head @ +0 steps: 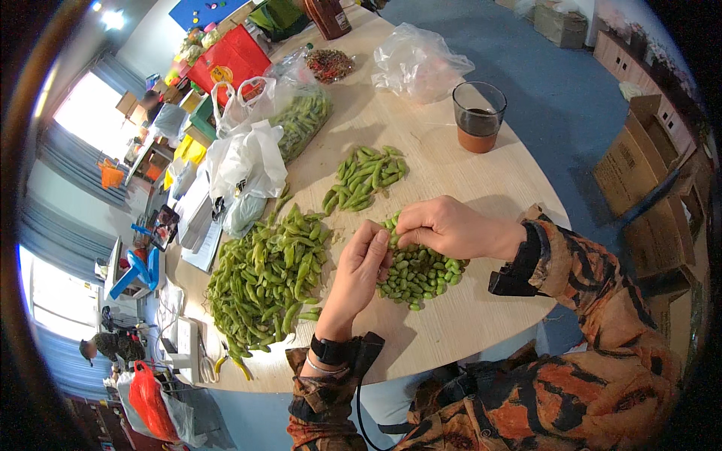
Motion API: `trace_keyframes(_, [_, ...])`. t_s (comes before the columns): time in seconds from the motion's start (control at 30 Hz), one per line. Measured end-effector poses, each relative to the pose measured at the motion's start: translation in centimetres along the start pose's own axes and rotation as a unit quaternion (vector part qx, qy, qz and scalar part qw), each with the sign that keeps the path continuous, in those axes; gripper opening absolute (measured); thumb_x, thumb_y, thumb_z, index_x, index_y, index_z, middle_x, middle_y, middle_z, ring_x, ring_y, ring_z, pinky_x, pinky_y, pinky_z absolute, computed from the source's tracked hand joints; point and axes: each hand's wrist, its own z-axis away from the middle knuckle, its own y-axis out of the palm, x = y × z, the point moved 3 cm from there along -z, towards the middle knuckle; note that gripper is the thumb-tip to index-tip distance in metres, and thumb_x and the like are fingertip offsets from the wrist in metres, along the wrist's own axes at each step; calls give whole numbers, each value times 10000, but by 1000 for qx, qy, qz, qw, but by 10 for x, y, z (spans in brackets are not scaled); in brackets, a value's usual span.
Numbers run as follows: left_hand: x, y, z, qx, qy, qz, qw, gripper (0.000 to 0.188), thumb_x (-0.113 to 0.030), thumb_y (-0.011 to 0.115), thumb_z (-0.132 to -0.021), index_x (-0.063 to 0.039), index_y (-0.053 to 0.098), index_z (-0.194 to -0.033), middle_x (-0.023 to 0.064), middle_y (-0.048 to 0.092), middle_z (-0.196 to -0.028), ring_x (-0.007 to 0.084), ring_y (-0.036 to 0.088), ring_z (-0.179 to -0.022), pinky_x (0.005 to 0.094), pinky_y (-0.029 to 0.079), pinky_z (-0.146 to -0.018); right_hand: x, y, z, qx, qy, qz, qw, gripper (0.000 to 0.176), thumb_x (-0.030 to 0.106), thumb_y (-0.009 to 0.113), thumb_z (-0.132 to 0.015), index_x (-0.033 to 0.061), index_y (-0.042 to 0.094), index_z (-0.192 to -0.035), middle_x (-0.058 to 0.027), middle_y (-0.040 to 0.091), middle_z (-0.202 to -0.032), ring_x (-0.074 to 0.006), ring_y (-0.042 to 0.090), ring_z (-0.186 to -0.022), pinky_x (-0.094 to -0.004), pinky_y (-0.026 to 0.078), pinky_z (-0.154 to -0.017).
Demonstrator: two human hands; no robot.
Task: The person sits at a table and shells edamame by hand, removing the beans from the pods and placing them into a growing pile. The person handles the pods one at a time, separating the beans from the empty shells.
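Note:
My left hand (361,265) and my right hand (445,227) meet over the table, fingertips pinched close together. Between them shows a bit of green edamame pod (393,221), mostly hidden by the fingers. Directly beneath lies a heap of shelled green soybeans (414,279), partly covered by both hands. Left of my left hand spreads a large pile of whole edamame pods (268,276). A smaller group of green pods (366,176) rests beyond my hands.
A glass of dark liquid (479,118) stands near the table's right edge. Plastic bags (248,158), one bag of pods (304,115) and a clear bag (417,62) lie farther back. Yellow-handled pliers (234,363) and a white power strip (188,349) sit at the left edge.

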Motion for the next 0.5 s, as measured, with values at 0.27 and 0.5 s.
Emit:
trace_keyframes(0.27, [-4, -1, 3, 25, -6, 52, 998, 223, -265, 471, -1118, -84, 506, -993, -38, 444, -753, 61, 415, -645, 224, 341, -556, 7, 0, 0, 8, -19, -26, 999, 121, 107, 691, -914, 3, 683, -976, -170, 695, -894, -337, 681, -831, -390, 526, -742])
trace_keyframes(0.5, [-4, 1, 5, 49, -29, 119, 991, 235, -290, 460, -1121, -95, 504, -998, -40, 440, -732, 60, 401, -627, 222, 323, -547, 11, -1, 0, 31, -17, -73, 997, 110, 88, 678, -930, -15, 660, -964, -155, 686, -871, -281, 671, -814, -374, 519, -758])
